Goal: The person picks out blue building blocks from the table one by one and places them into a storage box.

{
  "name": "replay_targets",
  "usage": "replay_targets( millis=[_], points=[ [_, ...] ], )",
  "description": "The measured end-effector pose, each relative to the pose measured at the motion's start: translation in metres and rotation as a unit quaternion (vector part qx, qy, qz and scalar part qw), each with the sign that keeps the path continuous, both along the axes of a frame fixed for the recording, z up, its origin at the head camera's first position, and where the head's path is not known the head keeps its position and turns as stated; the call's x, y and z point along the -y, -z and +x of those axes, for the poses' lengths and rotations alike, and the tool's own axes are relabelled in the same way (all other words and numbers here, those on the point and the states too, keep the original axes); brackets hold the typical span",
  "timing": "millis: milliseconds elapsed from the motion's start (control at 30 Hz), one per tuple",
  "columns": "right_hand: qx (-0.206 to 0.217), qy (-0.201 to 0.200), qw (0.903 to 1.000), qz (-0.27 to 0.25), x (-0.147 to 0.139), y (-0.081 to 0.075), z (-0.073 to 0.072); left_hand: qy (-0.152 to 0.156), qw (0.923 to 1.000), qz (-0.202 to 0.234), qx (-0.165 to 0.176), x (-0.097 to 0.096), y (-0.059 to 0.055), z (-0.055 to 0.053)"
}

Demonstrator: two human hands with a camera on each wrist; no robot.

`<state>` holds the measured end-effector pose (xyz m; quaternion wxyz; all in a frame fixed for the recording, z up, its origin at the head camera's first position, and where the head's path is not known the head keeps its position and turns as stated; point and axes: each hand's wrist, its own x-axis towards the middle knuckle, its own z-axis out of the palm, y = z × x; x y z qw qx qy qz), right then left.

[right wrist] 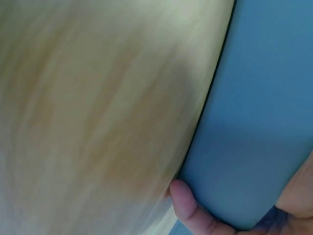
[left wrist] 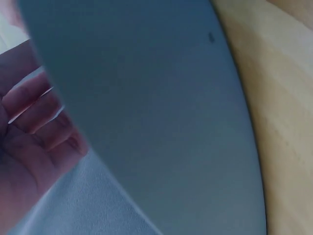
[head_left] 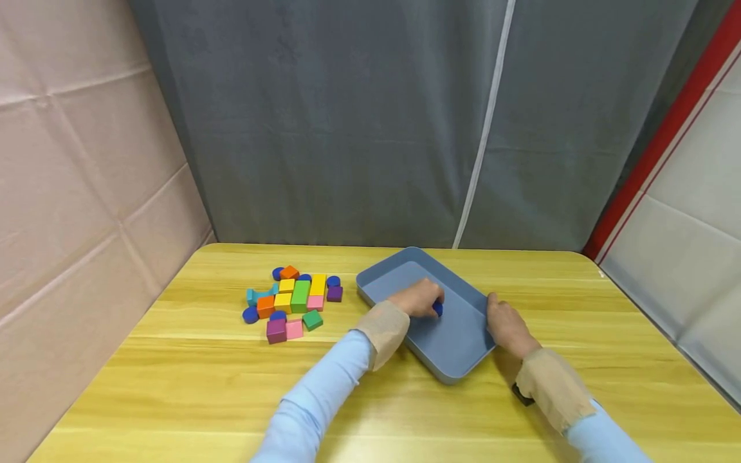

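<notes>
A grey rectangular tray [head_left: 457, 344] lies at an angle on the wooden table. My left hand [head_left: 418, 298] reaches over its near-left side and pinches a small dark blue block [head_left: 438, 310] low inside it. In the left wrist view, the tray's outer wall [left wrist: 151, 107] covers the fingertips of the left hand [left wrist: 34, 142], and the block is hidden. My right hand [head_left: 509, 326] grips the tray's right side at the rim. Up close, a finger of the right hand [right wrist: 193, 211] lies against the outer wall [right wrist: 244, 127].
Left of the tray sits a loose cluster of coloured blocks: a green block [head_left: 300, 296], a purple cube [head_left: 276, 331], a pink block [head_left: 294, 329], blue discs [head_left: 250, 314] and a light-blue arch piece [head_left: 262, 295]. A grey curtain [head_left: 347, 128] hangs behind the table [head_left: 197, 386].
</notes>
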<state>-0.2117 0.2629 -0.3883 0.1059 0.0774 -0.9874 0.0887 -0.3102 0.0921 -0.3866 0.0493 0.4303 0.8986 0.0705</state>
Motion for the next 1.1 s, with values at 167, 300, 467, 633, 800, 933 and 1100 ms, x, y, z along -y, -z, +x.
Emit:
replay_targets(
  millis=[167, 300, 467, 633, 800, 933, 1100],
  points=[
    [-0.001, 0.004, 1.0000, -0.003, 0.000, 0.000, -0.001, -0.012, 0.9996, -0.024, 0.010, 0.001, -0.014, 0.018],
    [0.003, 0.010, 0.9999, -0.005, 0.000, 0.000, -0.001, -0.017, 0.9989, -0.036, 0.025, 0.005, -0.031, 0.034],
    [0.011, 0.015, 0.9998, -0.007, 0.000, 0.000, -0.002, -0.017, 0.9984, -0.050, 0.023, 0.002, -0.028, 0.036],
    [0.011, 0.015, 0.9998, -0.004, 0.001, 0.000, -0.002, -0.020, 0.9978, -0.060, 0.020, 0.000, -0.026, 0.037],
    [0.008, 0.014, 0.9999, -0.007, 0.001, 0.000, -0.002, -0.025, 0.9969, -0.068, 0.032, -0.001, -0.024, 0.038],
    [0.010, 0.016, 0.9998, -0.006, 0.001, 0.000, -0.001, -0.027, 0.9966, -0.069, 0.035, 0.000, -0.024, 0.039],
    [0.018, 0.019, 0.9997, -0.004, 0.001, 0.000, -0.001, -0.032, 0.9962, -0.067, 0.047, 0.000, -0.024, 0.039]
  ],
)
